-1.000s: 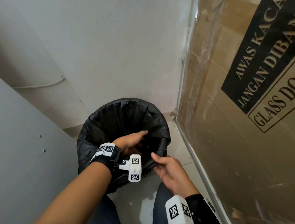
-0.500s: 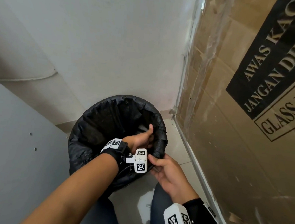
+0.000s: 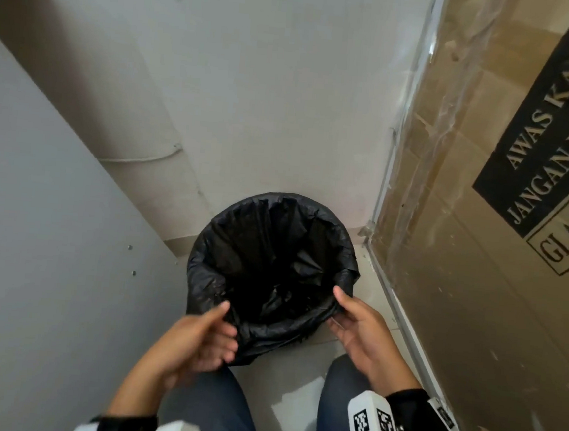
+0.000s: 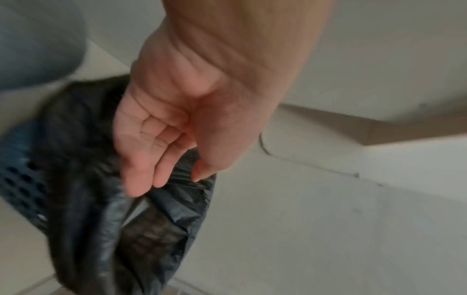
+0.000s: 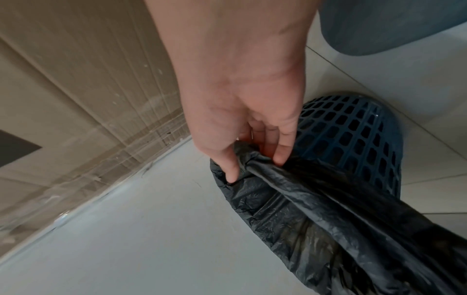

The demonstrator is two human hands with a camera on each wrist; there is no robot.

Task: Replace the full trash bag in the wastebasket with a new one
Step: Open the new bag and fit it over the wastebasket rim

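Observation:
A blue mesh wastebasket [image 5: 353, 139] stands on the floor in the corner, lined with a black trash bag [image 3: 273, 248] whose mouth is folded over the rim. The bag looks hollow and dark inside. My left hand [image 3: 227, 323] is at the near left rim, fingers loosely straight and touching the folded plastic [image 4: 151, 229]; the left wrist view is blurred. My right hand [image 3: 335, 305] is at the near right rim. In the right wrist view its thumb and fingers [image 5: 252, 165] pinch a gathered fold of the bag [image 5: 316, 209].
A tall cardboard box [image 3: 481, 232] wrapped in clear film stands close on the right. A white wall [image 3: 288, 78] is behind, with a thin cable [image 3: 143, 160]. A grey panel [image 3: 51, 229] closes the left. My knees in jeans [image 3: 217, 412] are over pale floor tiles [image 3: 297, 402].
My left hand has come out of the basket's mouth to the near left rim. My right hand has moved to the right side of the rim. The head view has pulled back.

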